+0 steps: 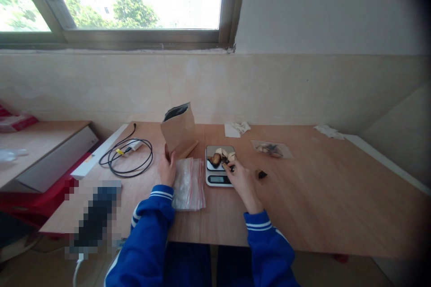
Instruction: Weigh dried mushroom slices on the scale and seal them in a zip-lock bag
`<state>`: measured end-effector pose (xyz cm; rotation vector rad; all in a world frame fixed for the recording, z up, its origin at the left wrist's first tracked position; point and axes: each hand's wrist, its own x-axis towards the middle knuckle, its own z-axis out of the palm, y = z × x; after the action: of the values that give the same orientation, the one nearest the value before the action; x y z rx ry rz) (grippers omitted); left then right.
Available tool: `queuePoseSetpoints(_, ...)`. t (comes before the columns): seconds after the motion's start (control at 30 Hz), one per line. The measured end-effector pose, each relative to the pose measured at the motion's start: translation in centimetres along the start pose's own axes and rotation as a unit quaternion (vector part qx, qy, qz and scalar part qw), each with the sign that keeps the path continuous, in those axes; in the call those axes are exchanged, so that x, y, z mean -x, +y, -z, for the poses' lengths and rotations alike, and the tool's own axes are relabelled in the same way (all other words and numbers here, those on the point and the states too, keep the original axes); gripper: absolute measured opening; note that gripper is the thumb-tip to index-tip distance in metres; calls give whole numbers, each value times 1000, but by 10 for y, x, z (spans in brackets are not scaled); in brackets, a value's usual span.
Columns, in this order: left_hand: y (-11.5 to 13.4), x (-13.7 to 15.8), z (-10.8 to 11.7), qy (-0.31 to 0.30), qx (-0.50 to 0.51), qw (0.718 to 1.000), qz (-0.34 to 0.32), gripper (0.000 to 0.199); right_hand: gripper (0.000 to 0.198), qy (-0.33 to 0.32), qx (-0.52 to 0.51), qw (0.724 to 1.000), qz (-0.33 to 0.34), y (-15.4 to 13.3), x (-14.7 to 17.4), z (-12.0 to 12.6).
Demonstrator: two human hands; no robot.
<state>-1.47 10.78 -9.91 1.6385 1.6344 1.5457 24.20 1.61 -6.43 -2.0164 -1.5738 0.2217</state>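
Note:
My left hand [167, 168] is closed on the lower left edge of an upright brown kraft paper bag [180, 132], its mouth gaping at the top. Just below lies a stack of clear zip bags [190, 184] with red seal lines. To the right of the stack stands a small kitchen scale [210, 181] bearing several dried pieces [215, 158], some pale, some dark brown. Over the scale's right side, the fingertips of my right hand [240, 181] pinch a small dried piece [225, 166]. The numbers on the scale's display are too small to read.
A filled clear packet [272, 149] and a loose dark piece [261, 174] lie right of the scale. Crumpled tissue [241, 127] sits near the wall. A coiled black cable [126, 174] is at the left, with a blurred-out dark object [96, 217] near the front edge.

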Motion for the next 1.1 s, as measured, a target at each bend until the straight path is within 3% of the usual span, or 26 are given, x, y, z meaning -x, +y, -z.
queuePoseSetpoints(0.17,3,1,1,5,-9,1000,2,52,25,11,-32,999,10,24,15,11)
queuePoseSetpoints(0.33,2,1,1,5,-7,1000,-2,52,33,34,-52,997,-54,66,15,18)
queuePoseSetpoints(0.47,0,1,0,6,-16,1000,5,54,45,51,-97,991,-77,80,11,24)
queuePoseSetpoints(0.63,-2,0,-1,14,-25,999,19,54,51,55,-281,956,-59,70,8,15)
queuePoseSetpoints(0.8,-2,0,-1,25,5,1000,-10,46,36,57,-330,941,-45,54,4,4)
queuePoseSetpoints(0.93,-3,0,-1,33,15,999,-26,43,24,21,-406,912,-52,39,5,0)
queuePoseSetpoints(1.0,-4,-1,-2,31,14,999,-25,43,25,13,-423,906,-11,33,5,-3)
queuePoseSetpoints(1.1,-4,-1,-2,27,14,999,-27,45,34,39,-378,922,73,28,2,-8)
